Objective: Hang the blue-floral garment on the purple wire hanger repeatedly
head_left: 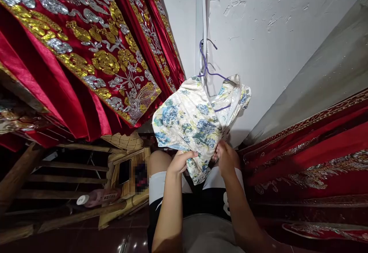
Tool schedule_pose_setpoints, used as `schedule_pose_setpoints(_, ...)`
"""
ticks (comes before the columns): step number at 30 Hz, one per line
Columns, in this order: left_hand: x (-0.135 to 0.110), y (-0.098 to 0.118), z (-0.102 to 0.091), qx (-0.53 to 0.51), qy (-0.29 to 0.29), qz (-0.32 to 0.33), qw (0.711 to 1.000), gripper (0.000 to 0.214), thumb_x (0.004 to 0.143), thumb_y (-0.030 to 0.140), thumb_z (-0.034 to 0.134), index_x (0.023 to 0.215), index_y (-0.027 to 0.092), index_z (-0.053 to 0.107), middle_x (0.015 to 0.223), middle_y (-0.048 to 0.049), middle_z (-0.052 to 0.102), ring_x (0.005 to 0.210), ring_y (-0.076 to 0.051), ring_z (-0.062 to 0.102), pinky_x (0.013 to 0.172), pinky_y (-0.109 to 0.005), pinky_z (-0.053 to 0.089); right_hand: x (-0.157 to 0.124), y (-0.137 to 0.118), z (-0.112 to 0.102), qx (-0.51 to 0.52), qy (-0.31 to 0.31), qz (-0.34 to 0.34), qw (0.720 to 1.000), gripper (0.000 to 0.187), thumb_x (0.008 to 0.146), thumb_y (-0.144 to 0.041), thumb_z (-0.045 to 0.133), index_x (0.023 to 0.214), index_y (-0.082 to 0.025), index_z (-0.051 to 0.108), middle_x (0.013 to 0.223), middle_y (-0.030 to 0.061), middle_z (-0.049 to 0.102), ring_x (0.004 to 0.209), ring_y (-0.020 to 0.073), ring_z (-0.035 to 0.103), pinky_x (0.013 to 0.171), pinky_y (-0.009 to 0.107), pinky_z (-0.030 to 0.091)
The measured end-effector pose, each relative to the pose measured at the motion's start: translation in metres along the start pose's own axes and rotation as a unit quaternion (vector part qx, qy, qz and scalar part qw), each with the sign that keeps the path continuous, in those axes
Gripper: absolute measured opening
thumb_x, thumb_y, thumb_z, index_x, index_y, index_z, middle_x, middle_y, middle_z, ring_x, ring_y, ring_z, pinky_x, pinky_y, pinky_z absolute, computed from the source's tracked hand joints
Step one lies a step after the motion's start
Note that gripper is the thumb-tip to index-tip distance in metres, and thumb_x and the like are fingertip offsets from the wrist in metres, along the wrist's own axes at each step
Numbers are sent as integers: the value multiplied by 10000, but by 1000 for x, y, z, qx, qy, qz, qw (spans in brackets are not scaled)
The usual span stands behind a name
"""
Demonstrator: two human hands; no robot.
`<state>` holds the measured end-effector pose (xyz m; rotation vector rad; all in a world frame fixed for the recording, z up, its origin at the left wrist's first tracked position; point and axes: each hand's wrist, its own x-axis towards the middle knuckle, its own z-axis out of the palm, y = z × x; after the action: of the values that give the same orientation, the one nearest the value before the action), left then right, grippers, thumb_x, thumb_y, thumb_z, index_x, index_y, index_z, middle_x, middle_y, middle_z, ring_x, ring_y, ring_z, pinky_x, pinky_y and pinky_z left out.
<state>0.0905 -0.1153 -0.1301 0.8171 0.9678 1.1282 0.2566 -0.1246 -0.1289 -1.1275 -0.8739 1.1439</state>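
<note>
Left hand (180,162) is gripping the floral dress (186,119) at its hem, fingers curled; right hand (225,157) is pinching the fabric just beside it. Dress is hanging from 1 purple hanger (206,64) on the white wall (273,34).

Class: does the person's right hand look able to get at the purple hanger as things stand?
Probably yes, once it lets go. The right hand grips the floral garment at its lower edge; the purple hanger hangs above it against the wall, hook exposed, nothing between them.
</note>
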Motion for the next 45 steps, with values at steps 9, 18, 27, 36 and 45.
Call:
schedule_pose_setpoints(9,20,-12,-11,-15,332,280,901,501,675,295,785,1142,217,622,1163,-88,683,1127,-239,651,935,-331,519,-9,-15,5,14,-40,-28,999,453,866,-488,626,533,-234,453,463,-35,385,452,113,329,471,286,272)
schedule_pose_setpoints(18,1,-37,25,195,-36,273,941,314,879,245,608,1188,193,596,1042,-78,685,973,-222,663,896,-348,516,-12,-27,13,-63,-140,0,988,377,849,-527,619,659,-202,634,474,-34,476,457,115,394,474,258,319)
schedule_pose_setpoints(27,-1,-31,33,288,-59,279,914,188,1058,355,390,1015,216,510,947,-52,590,885,-198,577,850,-321,458,15,-59,4,-92,-229,32,969,428,862,-548,654,644,-181,682,444,-24,535,407,89,387,433,233,292)
schedule_pose_setpoints(36,20,-55,26,350,-43,293,889,174,1071,299,313,989,224,448,897,-52,511,872,-213,534,836,-343,449,99,-137,48,2,-182,-70,981,300,853,-417,756,749,-136,740,477,-37,491,409,62,360,381,208,229)
schedule_pose_setpoints(45,45,-49,19,410,-108,279,862,145,1032,269,409,923,218,489,841,-39,551,812,-206,531,793,-341,444,94,-150,52,9,-164,-125,978,298,895,-424,710,778,-149,711,497,-42,516,419,55,392,385,185,265)
